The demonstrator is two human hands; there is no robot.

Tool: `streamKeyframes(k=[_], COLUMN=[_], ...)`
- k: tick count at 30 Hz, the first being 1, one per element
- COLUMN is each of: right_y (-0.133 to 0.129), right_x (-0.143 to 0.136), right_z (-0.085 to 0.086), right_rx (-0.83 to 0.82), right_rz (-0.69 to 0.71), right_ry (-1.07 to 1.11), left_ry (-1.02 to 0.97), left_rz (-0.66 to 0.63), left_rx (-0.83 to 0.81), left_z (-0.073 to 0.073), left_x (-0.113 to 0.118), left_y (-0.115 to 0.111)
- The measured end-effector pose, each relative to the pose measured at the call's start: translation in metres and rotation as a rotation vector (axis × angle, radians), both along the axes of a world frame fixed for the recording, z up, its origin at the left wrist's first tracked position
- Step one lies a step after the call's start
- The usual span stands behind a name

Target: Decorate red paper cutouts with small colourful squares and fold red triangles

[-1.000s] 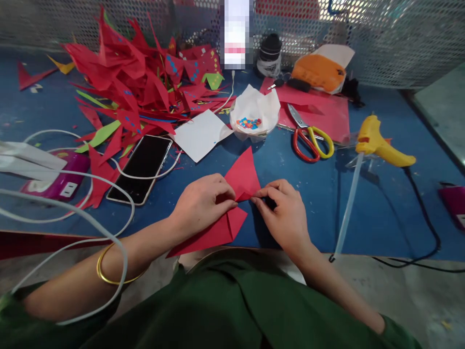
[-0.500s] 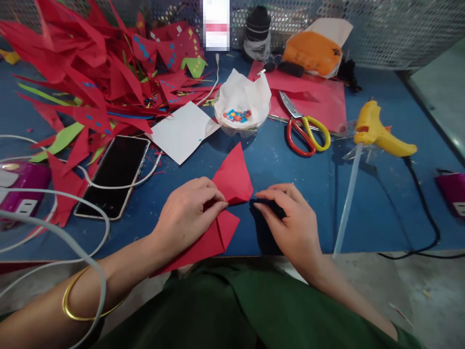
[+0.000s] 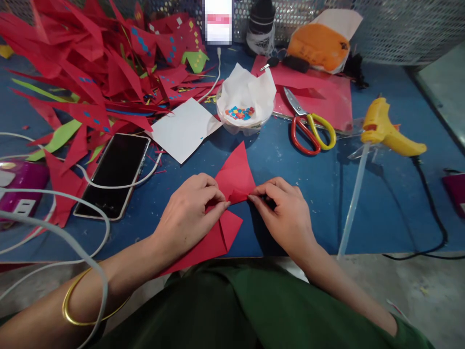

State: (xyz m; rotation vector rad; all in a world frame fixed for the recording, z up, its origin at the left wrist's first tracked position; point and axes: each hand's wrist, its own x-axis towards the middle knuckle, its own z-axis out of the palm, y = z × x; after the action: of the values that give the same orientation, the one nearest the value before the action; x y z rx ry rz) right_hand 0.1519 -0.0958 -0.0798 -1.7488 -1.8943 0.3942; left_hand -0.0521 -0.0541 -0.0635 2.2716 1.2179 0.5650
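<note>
A folded piece of red paper [image 3: 237,175] lies near the front edge of the blue table, its point facing away from me. My left hand [image 3: 194,206] pinches its lower left edge between thumb and forefinger. At the lower right corner, the thumb and forefinger of my right hand [image 3: 285,208] are closed on the same paper. Another red part [image 3: 214,242] with a crease spreads under my left hand toward the table edge; whether it joins the upper part is hidden by the fingers.
A white paper square [image 3: 184,131], a lined bowl [image 3: 250,123] of small coloured squares, scissors [image 3: 303,127] and a yellow glue gun [image 3: 388,131] lie beyond my hands. At left are a phone [image 3: 114,174], white cables and a heap of red paper shapes [image 3: 94,63].
My right hand has moved slightly left and now pinches the red paper's right corner, where a small gap was before. My left hand keeps its pinch.
</note>
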Motion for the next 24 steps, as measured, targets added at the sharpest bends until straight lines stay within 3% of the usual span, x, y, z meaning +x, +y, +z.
streamKeyframes(k=[7,14,20,24], right_y=[-0.0004,0.0007,0.0023,-0.0052], right_x=[-0.0031,-0.0028,-0.0024,0.0026], right_z=[-0.0007,-0.0008,-0.0017,-0.0027], right_rx=[0.009,-0.026,-0.02,0.062], right_rz=[-0.003,0.004,-0.019,-0.122], right_ry=[-0.029,-0.049,-0.01,0.131], left_ry=[0.01,0.092,0.222,0.313], left_rz=[0.026,0.027,-0.316,-0.39], left_rx=[0.003,0.118,0.443,0.563], left_z=[-0.0005,-0.0003,-0.0036,-0.0017], left_x=[0.0016,0.0019,-0.002,-0.0037], left_y=[-0.0006,-0.0042,-0.0026,-0.0043])
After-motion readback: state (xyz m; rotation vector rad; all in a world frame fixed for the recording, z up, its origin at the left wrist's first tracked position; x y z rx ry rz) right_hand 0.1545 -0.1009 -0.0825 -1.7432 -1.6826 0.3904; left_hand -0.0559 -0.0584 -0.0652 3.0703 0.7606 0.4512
